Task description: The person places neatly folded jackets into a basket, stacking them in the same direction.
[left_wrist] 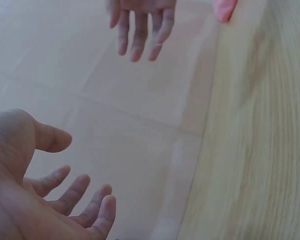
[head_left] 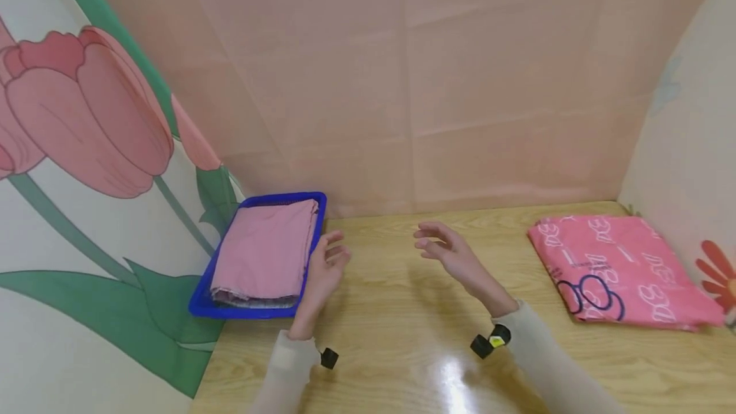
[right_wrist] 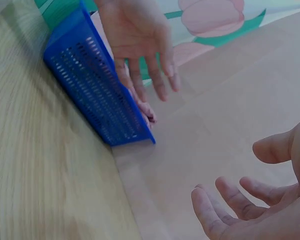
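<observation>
Both hands hover above the wooden table, palms facing each other, and neither holds anything. My left hand (head_left: 326, 271) is just right of the blue basket (head_left: 198, 308), its fingers loosely bent. Inside that basket lies a folded pink cloth (head_left: 261, 251) with a greyish layer at its lower edge. My right hand (head_left: 454, 257) is over the middle of the table, fingers relaxed and thumb apart in the right wrist view. Farther right, a folded bright pink cloth (head_left: 623, 273) with white letters and a dark blue bow print lies flat on the table.
A pinkish-beige covering (head_left: 402, 82) rises behind the wooden table (head_left: 379, 363). The left wall (head_left: 34, 229) carries large painted tulips, and the right wall (head_left: 690, 145) has a red flower. The basket stands close to the left wall; the bright pink cloth lies near the right one.
</observation>
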`<action>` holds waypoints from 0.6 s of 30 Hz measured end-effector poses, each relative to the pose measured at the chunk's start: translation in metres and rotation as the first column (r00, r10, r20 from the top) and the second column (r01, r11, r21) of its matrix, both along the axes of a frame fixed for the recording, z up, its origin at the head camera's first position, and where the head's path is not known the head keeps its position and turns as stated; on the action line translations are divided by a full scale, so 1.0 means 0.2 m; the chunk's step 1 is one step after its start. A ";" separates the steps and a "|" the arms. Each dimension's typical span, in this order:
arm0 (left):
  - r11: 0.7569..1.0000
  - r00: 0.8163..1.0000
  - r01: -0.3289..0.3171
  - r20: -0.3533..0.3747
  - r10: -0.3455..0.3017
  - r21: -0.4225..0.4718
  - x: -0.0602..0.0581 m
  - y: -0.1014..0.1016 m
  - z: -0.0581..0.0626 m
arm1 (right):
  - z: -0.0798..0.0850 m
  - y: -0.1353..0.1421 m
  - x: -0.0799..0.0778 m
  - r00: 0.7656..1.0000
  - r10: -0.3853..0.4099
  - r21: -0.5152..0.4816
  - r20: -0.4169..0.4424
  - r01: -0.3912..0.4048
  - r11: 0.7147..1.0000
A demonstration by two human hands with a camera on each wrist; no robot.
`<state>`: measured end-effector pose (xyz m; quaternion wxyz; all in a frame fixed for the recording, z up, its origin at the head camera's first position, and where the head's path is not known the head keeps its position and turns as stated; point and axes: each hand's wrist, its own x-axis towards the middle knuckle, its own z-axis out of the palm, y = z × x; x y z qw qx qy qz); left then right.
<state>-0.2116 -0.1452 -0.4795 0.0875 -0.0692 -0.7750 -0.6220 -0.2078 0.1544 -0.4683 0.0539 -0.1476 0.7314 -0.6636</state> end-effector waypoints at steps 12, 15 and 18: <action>0.998 0.999 0.020 -0.038 -0.018 0.060 0.03 0.26 -0.14 | -0.07 0.20 0.03 0.997 -0.076 0.061 -0.025 0.078 0.995; 0.998 0.999 0.037 -0.038 -0.035 0.049 0.04 0.32 -0.15 | -0.07 0.24 0.04 0.995 -0.090 0.072 -0.037 0.093 0.993; 0.997 0.997 0.069 -0.032 -0.067 0.041 0.05 0.37 -0.15 | -0.07 0.29 0.05 0.994 -0.099 0.070 -0.046 0.102 0.992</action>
